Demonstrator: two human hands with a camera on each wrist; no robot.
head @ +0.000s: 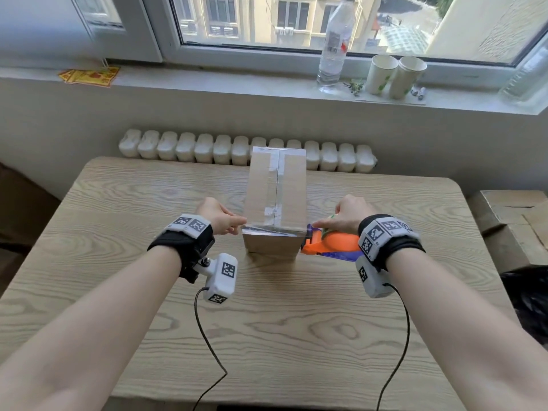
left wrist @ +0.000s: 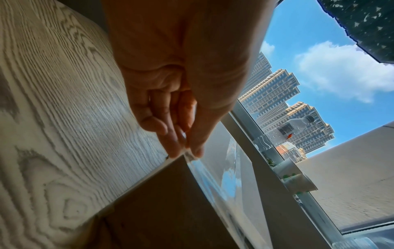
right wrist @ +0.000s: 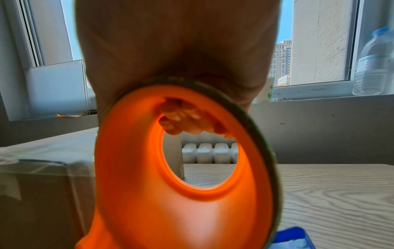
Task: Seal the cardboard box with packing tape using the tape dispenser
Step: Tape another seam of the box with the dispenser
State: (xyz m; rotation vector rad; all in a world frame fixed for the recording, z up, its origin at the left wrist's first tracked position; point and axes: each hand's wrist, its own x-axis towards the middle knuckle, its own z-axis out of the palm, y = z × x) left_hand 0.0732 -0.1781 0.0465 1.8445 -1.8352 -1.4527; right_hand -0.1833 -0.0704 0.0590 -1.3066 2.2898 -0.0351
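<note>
A brown cardboard box [head: 277, 188] stands on the wooden table [head: 118, 203], its top seam covered by clear tape. A strip of clear tape [head: 274, 229] stretches across the box's near top edge. My left hand [head: 221, 218] pinches the tape's free end [left wrist: 188, 154] between thumb and fingers at the box's near left corner [left wrist: 179, 185]. My right hand [head: 345, 216] grips the orange tape dispenser [head: 330, 243] at the box's near right corner, with fingers curled through the orange ring [right wrist: 183, 168]. The box [right wrist: 42, 176] sits left of the dispenser in the right wrist view.
A white radiator [head: 207, 149] runs behind the table. On the windowsill stand a plastic bottle [head: 335, 46] and two paper cups [head: 394, 75]; yellow leaflets [head: 89, 75] lie at its left. Cardboard boxes [head: 510, 218] sit right of the table. Wrist cables trail over the near tabletop.
</note>
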